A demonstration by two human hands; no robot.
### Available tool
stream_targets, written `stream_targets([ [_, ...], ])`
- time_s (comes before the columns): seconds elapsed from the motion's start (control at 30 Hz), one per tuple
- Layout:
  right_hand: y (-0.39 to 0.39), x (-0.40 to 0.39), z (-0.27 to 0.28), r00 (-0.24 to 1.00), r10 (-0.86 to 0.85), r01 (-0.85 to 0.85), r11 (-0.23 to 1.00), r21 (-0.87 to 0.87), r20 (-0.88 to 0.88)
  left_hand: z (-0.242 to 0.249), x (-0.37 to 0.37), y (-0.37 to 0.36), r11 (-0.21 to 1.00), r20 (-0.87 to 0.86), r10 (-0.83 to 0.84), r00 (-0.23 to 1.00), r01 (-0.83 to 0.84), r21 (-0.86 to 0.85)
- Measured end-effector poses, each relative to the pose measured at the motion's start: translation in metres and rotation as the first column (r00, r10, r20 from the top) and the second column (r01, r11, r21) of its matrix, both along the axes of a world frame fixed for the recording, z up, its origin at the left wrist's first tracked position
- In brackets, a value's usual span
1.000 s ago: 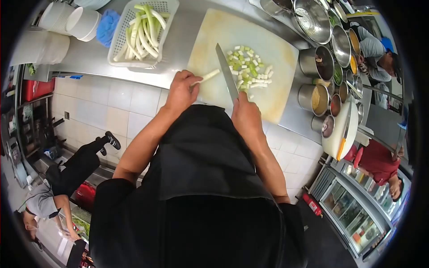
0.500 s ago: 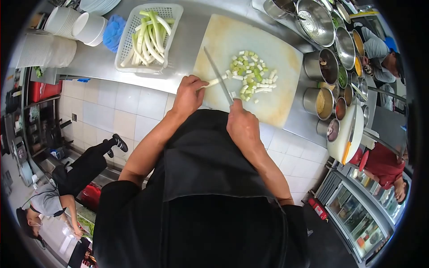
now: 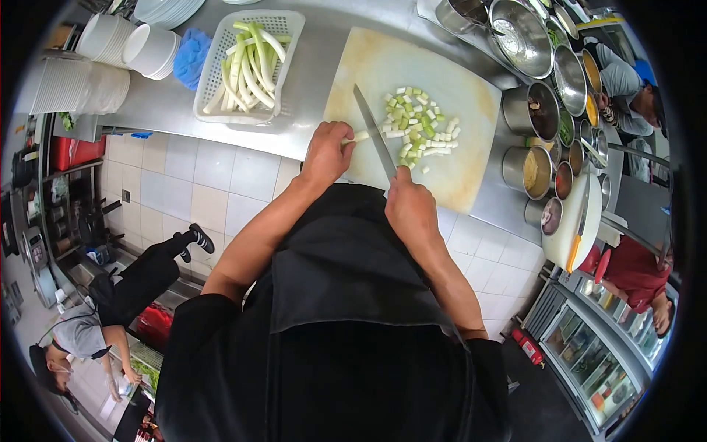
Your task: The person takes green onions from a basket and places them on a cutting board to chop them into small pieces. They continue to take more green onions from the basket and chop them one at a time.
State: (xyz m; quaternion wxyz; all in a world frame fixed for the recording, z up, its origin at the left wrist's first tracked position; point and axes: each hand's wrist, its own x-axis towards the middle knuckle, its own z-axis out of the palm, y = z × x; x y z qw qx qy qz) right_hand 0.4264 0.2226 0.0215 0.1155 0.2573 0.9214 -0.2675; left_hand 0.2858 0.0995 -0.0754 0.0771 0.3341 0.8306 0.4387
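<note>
On a pale cutting board [image 3: 464, 96] at the counter's edge lies a heap of chopped scallion pieces [image 3: 423, 127], white and light green. My left hand [image 3: 328, 153] is closed around a short white scallion stalk [image 3: 361, 135], whose free end points right toward the blade. My right hand [image 3: 411, 208] grips a kitchen knife [image 3: 374, 129] by its handle. The blade slants up and left, between the stalk's end and the chopped pieces. Left of the board, a white perforated basket [image 3: 292, 55] holds several whole scallion stalks [image 3: 250, 70].
Metal pots and bowls [image 3: 543, 110] crowd the right side. A second knife with an orange handle [image 3: 573, 252] rests on a white round lid or board [image 3: 560, 239]. Stacked white bowls [image 3: 151, 50] and a blue crumpled bag [image 3: 193, 57] stand at left. Other people work at both sides.
The knife and my right hand have shifted slightly right. My left hand has also moved right with the stalk, which shows less length beyond my fingers. The whole view has shifted a little.
</note>
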Motion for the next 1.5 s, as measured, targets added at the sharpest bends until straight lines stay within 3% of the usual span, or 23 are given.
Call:
stream_targets([
  [0.1, -0.009, -0.005, -0.019, 1.0, -0.003, 0.003, 1.0, 0.012, -0.005, -0.001, 0.0, 0.001, 1.0, -0.003, 0.001, 1.0, -0.001, -0.009],
  [0.17, -0.01, -0.003, -0.032, 1.0, 0.01, -0.011, 0.999, 0.052, 0.01, -0.002, 0.001, 0.0, 0.997, 0.128, 0.051, 0.99, -0.044, -0.056],
  [0.27, -0.011, -0.004, -0.021, 1.0, 0.012, -0.013, 0.999, 0.037, 0.019, -0.006, -0.001, -0.009, 0.999, -0.02, 0.025, 1.0, -0.024, 0.048],
  [0.43, -0.017, -0.007, 0.002, 1.0, 0.017, -0.018, 0.999, -0.042, -0.02, -0.009, -0.002, -0.016, 0.999, 0.004, 0.044, 0.999, -0.044, 0.032],
  [0.57, -0.019, -0.012, -0.034, 0.997, 0.065, -0.064, 0.998, 0.024, -0.039, -0.012, -0.002, -0.014, 0.998, 0.022, 0.066, 0.998, -0.066, -0.007],
  [0.7, -0.015, -0.007, -0.009, 0.999, -0.001, 0.0, 1.0, -0.019, -0.043, 0.02, -0.005, -0.029, 0.996, -0.006, 0.037, 0.999, -0.036, 0.086],
  [0.73, -0.016, -0.007, -0.002, 0.999, -0.045, 0.044, 0.998, -0.04, -0.024, 0.037, -0.011, -0.035, 0.994, 0.02, 0.085, 0.996, -0.086, 0.071],
  [0.83, -0.014, -0.008, -0.007, 0.996, 0.043, -0.055, 0.987, -0.154, -0.079, 0.042, -0.071, -0.062, 0.927, -0.113, 0.364, 0.924, -0.349, 0.134],
  [0.97, -0.006, -0.005, -0.043, 0.992, 0.025, -0.049, 0.982, -0.183, -0.127, 0.03, -0.166, -0.092, 0.82, -0.191, 0.557, 0.808, -0.572, -0.024],
  [1.03, 0.008, 0.001, -0.052, 0.98, -0.023, -0.013, 0.984, -0.178, -0.198, 0.028, -0.192, -0.088, 0.81, -0.178, 0.565, 0.805, -0.583, -0.061],
  [1.1, 0.019, 0.003, -0.049, 0.986, -0.074, 0.053, 0.989, -0.14, -0.152, 0.023, -0.204, -0.072, 0.812, -0.032, 0.514, 0.857, -0.498, -0.303],
  [1.13, 0.022, 0.002, -0.047, 0.985, -0.071, 0.05, 0.99, -0.132, -0.16, 0.033, -0.2, -0.058, 0.762, -0.04, 0.494, 0.869, -0.455, -0.461],
  [1.23, 0.024, 0.001, -0.043, 0.977, -0.126, 0.096, 0.98, -0.175, -0.17, 0.007, -0.201, -0.034, 0.664, -0.107, 0.545, 0.832, -0.506, -0.55],
  [1.3, 0.024, 0.001, -0.046, 0.976, -0.133, 0.104, 0.981, -0.165, -0.172, -0.003, -0.208, -0.033, 0.672, -0.105, 0.557, 0.824, -0.521, -0.525],
  [1.37, 0.023, 0.004, -0.051, 0.974, -0.159, 0.132, 0.978, -0.162, -0.163, -0.004, -0.21, -0.043, 0.76, -0.085, 0.551, 0.83, -0.541, -0.36],
  [1.43, 0.025, 0.006, -0.056, 0.962, -0.172, 0.135, 0.975, -0.176, -0.212, 0.039, -0.193, -0.055, 0.885, 0.074, 0.442, 0.894, -0.422, -0.196],
  [1.5, 0.024, 0.005, -0.048, 0.962, -0.206, 0.169, 0.965, -0.202, -0.179, 0.076, -0.164, -0.054, 0.945, 0.164, 0.315, 0.935, -0.293, -0.144],
])
